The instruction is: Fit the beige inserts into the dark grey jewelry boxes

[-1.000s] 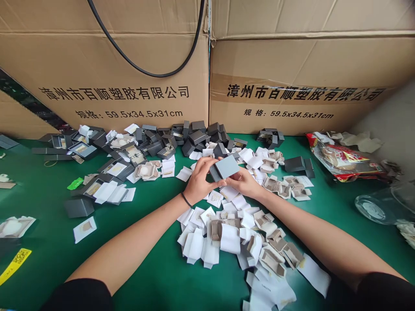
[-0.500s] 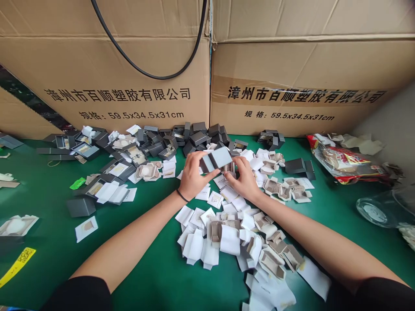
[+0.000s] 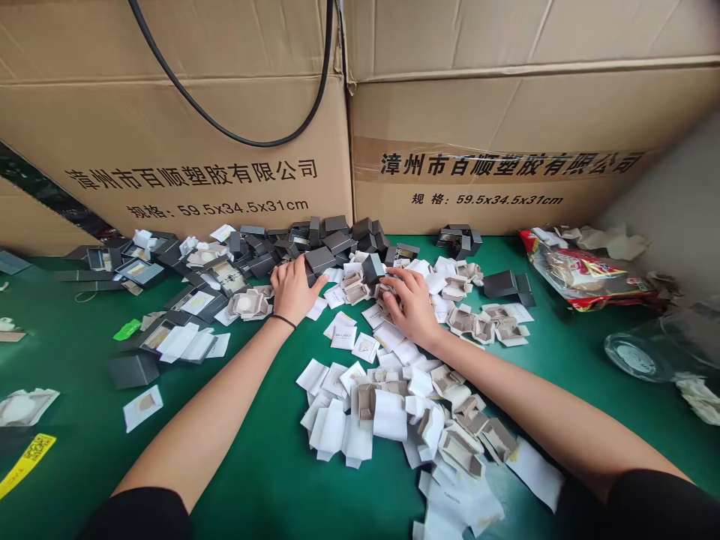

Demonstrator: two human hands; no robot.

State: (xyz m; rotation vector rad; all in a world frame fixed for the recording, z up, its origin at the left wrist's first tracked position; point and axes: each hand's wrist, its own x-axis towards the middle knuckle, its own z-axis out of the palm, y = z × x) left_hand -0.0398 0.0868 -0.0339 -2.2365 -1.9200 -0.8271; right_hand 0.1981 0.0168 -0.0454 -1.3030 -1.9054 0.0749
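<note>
My left hand (image 3: 295,291) is at the front of the dark pile, thumb and fingers closed round a small dark grey gift box (image 3: 320,259). Parts of the fingers and box edges are hidden. My right hand (image 3: 413,306) has its fingers bent but apart, and nothing shows in its grasp. Its fingertips come close to another dark box (image 3: 372,268); whether they touch is unclear. Between the hands lie a beige-and-white folded paper insert (image 3: 354,287) and several white printed cards (image 3: 343,336).
Cardboard cartons (image 3: 225,135) stand along the back, with a black cable (image 3: 241,141) hanging before them. Paper inserts (image 3: 388,416) cover the green table (image 3: 247,465) in front. A red food packet (image 3: 585,274) and a clear glass vessel (image 3: 635,356) lie at right.
The dark box between both hands has gone down to the pile with my left hand, which moved left. My right hand has come away from it, and the view has shifted slightly.
</note>
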